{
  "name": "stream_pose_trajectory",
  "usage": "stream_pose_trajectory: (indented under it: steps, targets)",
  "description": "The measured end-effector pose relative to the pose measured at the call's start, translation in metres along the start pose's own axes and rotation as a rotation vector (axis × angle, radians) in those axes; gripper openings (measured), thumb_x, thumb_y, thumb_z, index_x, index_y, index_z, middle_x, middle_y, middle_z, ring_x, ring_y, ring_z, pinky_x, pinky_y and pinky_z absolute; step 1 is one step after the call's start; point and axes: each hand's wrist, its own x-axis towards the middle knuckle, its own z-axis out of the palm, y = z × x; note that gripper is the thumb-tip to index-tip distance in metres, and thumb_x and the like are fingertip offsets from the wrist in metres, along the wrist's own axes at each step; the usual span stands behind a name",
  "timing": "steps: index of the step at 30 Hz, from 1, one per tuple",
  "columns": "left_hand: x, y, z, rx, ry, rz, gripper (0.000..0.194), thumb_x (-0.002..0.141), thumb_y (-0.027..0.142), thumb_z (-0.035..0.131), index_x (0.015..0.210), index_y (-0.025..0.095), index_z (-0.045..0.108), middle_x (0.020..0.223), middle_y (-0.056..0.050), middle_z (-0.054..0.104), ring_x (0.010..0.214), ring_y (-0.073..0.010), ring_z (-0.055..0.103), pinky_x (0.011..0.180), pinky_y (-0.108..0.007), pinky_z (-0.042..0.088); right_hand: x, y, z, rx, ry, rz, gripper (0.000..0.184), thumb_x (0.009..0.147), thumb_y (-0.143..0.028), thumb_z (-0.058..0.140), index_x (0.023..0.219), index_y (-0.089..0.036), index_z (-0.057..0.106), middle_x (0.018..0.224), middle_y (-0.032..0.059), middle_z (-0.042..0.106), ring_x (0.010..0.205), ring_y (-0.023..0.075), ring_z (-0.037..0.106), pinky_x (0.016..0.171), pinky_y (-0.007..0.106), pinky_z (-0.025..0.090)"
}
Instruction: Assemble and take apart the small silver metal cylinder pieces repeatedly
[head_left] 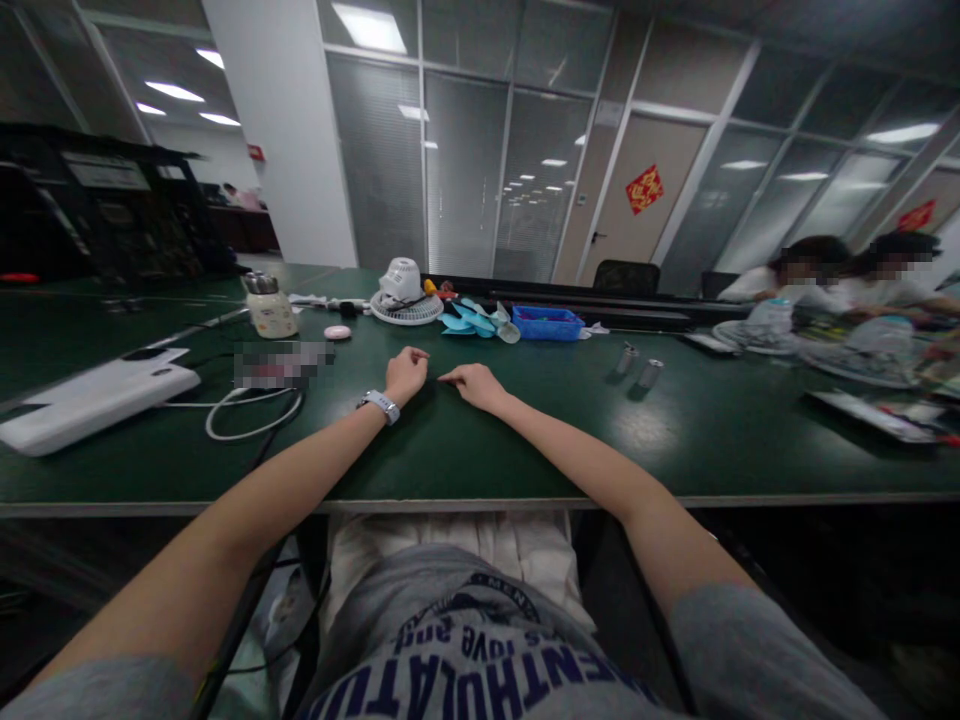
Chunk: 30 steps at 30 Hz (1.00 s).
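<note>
Over the green tabletop [525, 450], my left hand [407, 374] is closed with its fingers curled, a watch [381, 405] on its wrist. Facing it, my right hand [478, 386] has its thumb and index finger drawn together and pointing left. A narrow gap separates the two hands. A small dark trace shows between the fingertips; I cannot make out whether it is an object or shadow. Beyond the hands lie light-blue fan blades [471, 318] and a white fan body [403, 282] resting by its round guard [409, 310].
A blue basket [547, 323] stands behind the right hand. Two silver cylinders [651, 374] are to the right. On the left are a cream bottle [270, 308], a pink oval item [337, 332], a white cable [255, 425] and a white device [97, 400]. People sit at far right.
</note>
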Motion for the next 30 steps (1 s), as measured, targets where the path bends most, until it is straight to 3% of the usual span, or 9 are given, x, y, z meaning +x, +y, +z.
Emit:
stream_pose_trajectory:
  steps: [3, 5, 9, 12, 17, 23, 30]
  targets:
    - [0.000, 0.000, 0.000, -0.001, -0.009, -0.012, 0.025, 0.081, 0.025, 0.049, 0.099, 0.021, 0.067, 0.102, -0.007, 0.071, 0.097, -0.0220, 0.064, 0.086, -0.031, 0.046, -0.011, 0.021, -0.026, -0.091, 0.095, 0.045, 0.045, 0.084, -0.002, 0.047, 0.113, -0.026, 0.072, 0.110, 0.0019, 0.072, 0.103, 0.0205, 0.065, 0.095, 0.033, 0.047]
    - [0.000, 0.000, -0.001, -0.012, -0.017, -0.018, 0.025, 0.081, 0.026, 0.050, 0.099, 0.021, 0.067, 0.102, -0.007, 0.071, 0.097, -0.0219, 0.064, 0.085, -0.031, 0.046, -0.023, 0.046, -0.057, -0.156, 0.227, 0.118, 0.044, 0.085, -0.002, 0.045, 0.113, -0.022, 0.072, 0.112, 0.0048, 0.071, 0.106, 0.0220, 0.064, 0.099, 0.035, 0.044]
    - [0.000, 0.001, -0.002, -0.033, -0.029, -0.015, 0.023, 0.080, 0.025, 0.051, 0.097, 0.021, 0.066, 0.101, -0.008, 0.071, 0.095, -0.0223, 0.065, 0.084, -0.031, 0.047, -0.070, 0.113, -0.128, -0.276, 0.647, 0.474, 0.039, 0.087, -0.008, 0.044, 0.116, -0.017, 0.070, 0.114, 0.0114, 0.069, 0.105, 0.0246, 0.064, 0.098, 0.038, 0.043]
    - [-0.001, 0.001, -0.002, -0.028, -0.041, -0.011, 0.022, 0.079, 0.025, 0.052, 0.096, 0.021, 0.066, 0.101, -0.008, 0.071, 0.095, -0.0227, 0.065, 0.083, -0.032, 0.047, -0.119, 0.155, -0.160, -0.329, 0.808, 0.745, 0.039, 0.085, -0.008, 0.047, 0.116, -0.015, 0.069, 0.106, 0.0131, 0.071, 0.100, 0.0245, 0.065, 0.094, 0.037, 0.044]
    - [-0.002, 0.001, -0.003, -0.019, -0.044, -0.009, 0.022, 0.079, 0.024, 0.052, 0.096, 0.021, 0.066, 0.101, -0.008, 0.071, 0.095, -0.0225, 0.065, 0.082, -0.032, 0.047, -0.168, 0.191, -0.162, -0.353, 0.824, 1.005, 0.035, 0.080, -0.007, 0.051, 0.107, -0.016, 0.072, 0.101, 0.0134, 0.072, 0.094, 0.0248, 0.065, 0.088, 0.037, 0.046]
    - [-0.001, 0.000, -0.002, -0.008, -0.056, -0.010, 0.023, 0.079, 0.025, 0.052, 0.097, 0.022, 0.065, 0.100, -0.007, 0.071, 0.093, -0.0223, 0.064, 0.081, -0.032, 0.047, -0.171, 0.201, -0.161, -0.426, 0.926, 0.949, 0.041, 0.081, -0.006, 0.043, 0.106, -0.016, 0.073, 0.102, 0.0143, 0.072, 0.094, 0.0246, 0.064, 0.088, 0.037, 0.045]
    - [-0.004, 0.005, -0.004, 0.018, -0.073, -0.022, 0.025, 0.080, 0.024, 0.051, 0.101, 0.020, 0.065, 0.102, -0.007, 0.070, 0.094, -0.0216, 0.064, 0.082, -0.031, 0.047, -0.176, 0.203, -0.158, -0.389, 0.880, 1.015, 0.040, 0.077, -0.004, 0.046, 0.103, -0.016, 0.074, 0.097, 0.0129, 0.072, 0.088, 0.0238, 0.064, 0.083, 0.035, 0.047]
